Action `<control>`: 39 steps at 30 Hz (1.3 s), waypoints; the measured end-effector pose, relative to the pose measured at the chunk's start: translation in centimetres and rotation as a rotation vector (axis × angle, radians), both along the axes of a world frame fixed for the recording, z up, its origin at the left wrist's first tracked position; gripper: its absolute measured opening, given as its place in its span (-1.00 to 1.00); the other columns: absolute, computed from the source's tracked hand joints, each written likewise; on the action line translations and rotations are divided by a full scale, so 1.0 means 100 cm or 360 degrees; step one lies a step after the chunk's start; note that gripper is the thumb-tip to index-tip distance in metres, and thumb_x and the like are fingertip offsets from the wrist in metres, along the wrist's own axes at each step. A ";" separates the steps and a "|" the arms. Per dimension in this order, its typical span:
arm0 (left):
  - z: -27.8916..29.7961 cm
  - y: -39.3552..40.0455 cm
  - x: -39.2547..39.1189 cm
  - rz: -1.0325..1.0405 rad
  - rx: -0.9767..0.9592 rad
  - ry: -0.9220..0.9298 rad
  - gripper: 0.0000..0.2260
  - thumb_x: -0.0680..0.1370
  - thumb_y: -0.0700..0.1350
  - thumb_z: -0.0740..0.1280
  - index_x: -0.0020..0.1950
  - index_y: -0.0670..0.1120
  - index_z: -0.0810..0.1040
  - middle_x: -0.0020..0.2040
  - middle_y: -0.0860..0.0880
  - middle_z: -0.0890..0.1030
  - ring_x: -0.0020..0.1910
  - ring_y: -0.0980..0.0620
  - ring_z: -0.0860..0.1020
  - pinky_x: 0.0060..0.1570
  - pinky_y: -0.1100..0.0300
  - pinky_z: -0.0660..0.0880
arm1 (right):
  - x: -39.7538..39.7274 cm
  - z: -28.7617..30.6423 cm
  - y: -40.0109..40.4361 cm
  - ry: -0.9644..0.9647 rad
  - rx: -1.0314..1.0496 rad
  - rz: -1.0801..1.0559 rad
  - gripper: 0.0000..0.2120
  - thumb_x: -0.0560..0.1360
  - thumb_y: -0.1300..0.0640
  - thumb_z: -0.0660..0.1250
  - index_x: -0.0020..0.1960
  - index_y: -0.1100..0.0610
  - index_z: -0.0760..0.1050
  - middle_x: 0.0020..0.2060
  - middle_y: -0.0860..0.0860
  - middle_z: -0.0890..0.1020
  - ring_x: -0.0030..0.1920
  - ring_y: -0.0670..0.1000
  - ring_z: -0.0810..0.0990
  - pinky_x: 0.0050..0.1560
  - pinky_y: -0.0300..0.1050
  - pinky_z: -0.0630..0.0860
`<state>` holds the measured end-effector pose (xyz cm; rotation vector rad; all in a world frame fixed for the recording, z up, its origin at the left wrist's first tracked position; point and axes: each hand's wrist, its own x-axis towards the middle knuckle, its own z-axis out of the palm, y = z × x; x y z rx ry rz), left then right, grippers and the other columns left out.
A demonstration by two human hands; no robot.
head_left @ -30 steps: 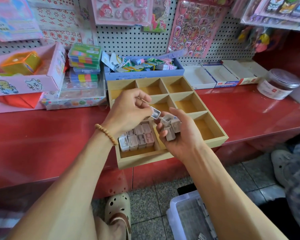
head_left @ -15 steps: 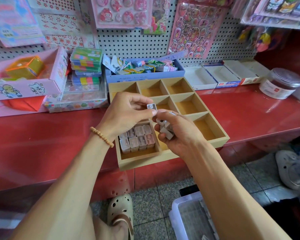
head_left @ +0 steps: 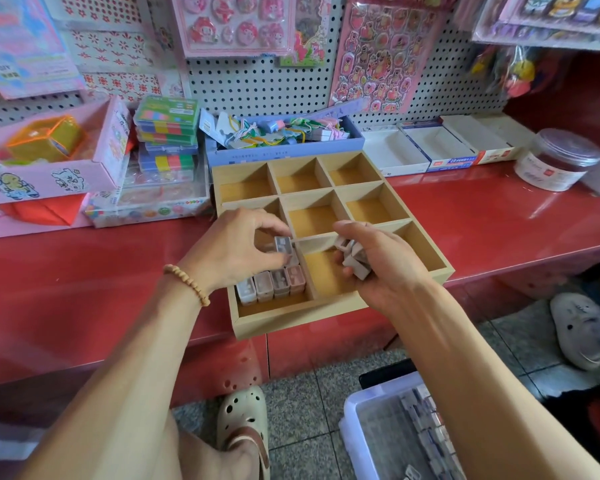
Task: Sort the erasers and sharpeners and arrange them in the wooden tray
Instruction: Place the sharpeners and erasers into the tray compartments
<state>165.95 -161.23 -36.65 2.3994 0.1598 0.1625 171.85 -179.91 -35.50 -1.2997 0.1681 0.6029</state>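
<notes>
Wooden tray: a pale wooden tray [head_left: 293,322] with nine compartments in three rows of three is set on the glossy red counter [head_left: 84,278], its near edge overhanging the front.
Counter surroundings: a blue cardboard box of mixed stationery [head_left: 284,148] is placed just behind the tray; a stack of clear cases with coloured blocks [head_left: 167,133] and a pink open box [head_left: 49,181] are seen to its left; three white open cartons [head_left: 437,150] and a clear round lidded tub [head_left: 558,161] to its right.
Floor: a translucent plastic bin [head_left: 371,441] holding more small pieces is seen below the right forearm.
Sharpeners in tray: four small pastel plastic sharpeners [head_left: 271,285] are counted in the front row of the near-left compartment; a further row behind is largely hidden by the left hand.
Right hand: the right hand [head_left: 385,268] is cupped over the near-middle compartment, fingers curled round a loose cluster of grey-white sharpeners [head_left: 355,258]; their number cannot be told.
Left hand: the left hand [head_left: 236,247] is held over the near-left compartment, one grey sharpener [head_left: 283,244] pinched between thumb and fingertips just above the hidden row.
</notes>
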 end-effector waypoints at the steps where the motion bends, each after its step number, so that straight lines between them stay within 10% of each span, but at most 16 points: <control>1: -0.001 0.000 0.001 -0.0016 0.0033 0.0004 -0.73 0.37 -0.06 0.55 0.05 0.04 0.68 -0.01 0.19 0.64 0.01 0.26 0.56 0.03 0.44 0.41 | 0.000 0.000 -0.001 -0.0005 -0.0012 -0.0001 -0.90 0.51 0.29 0.40 -0.17 0.17 0.58 -0.29 0.07 0.51 -0.41 -0.03 0.48 -0.54 -0.25 0.34; 16: -0.007 -0.006 0.010 -0.0037 0.0180 0.0016 -0.62 0.36 0.00 0.56 0.15 0.02 0.62 0.05 0.10 0.60 0.06 0.16 0.54 0.08 0.28 0.43 | 0.000 -0.005 -0.005 -0.0051 -0.0062 0.0110 -0.96 0.52 0.24 0.42 -0.06 0.22 0.59 -0.31 0.05 0.55 -0.43 -0.07 0.51 -0.53 -0.24 0.35; 23: 0.010 -0.014 0.001 -0.0173 -0.0407 -0.0074 -0.63 0.32 -0.17 0.60 0.08 0.05 0.66 -0.07 0.05 0.66 -0.12 0.05 0.63 -0.26 0.39 0.44 | 0.001 -0.006 0.005 -0.0227 -0.0154 0.0395 -0.96 0.53 0.23 0.41 -0.06 0.21 0.58 -0.23 0.11 0.55 -0.37 -0.05 0.48 -0.51 -0.21 0.33; 28: 0.010 -0.017 0.000 -0.0248 -0.0380 -0.0072 -0.68 0.31 -0.19 0.61 0.01 0.03 0.68 -0.12 0.02 0.69 -0.12 -0.04 0.63 -0.03 -0.01 0.57 | 0.001 -0.004 0.010 -0.0302 -0.0173 0.0536 -0.93 0.54 0.21 0.41 -0.05 0.23 0.59 -0.25 0.11 0.59 -0.36 -0.01 0.48 -0.51 -0.20 0.34; 39: 0.011 -0.015 0.000 -0.0014 -0.0605 -0.0128 -0.67 0.26 -0.22 0.64 -0.05 -0.07 0.64 -0.28 -0.04 0.66 -0.34 0.08 0.55 -0.20 0.03 0.60 | -0.002 0.001 0.017 -0.0497 -0.0311 0.0380 -0.94 0.50 0.21 0.46 -0.13 0.17 0.61 -0.34 0.03 0.59 -0.33 -0.04 0.50 -0.48 -0.18 0.37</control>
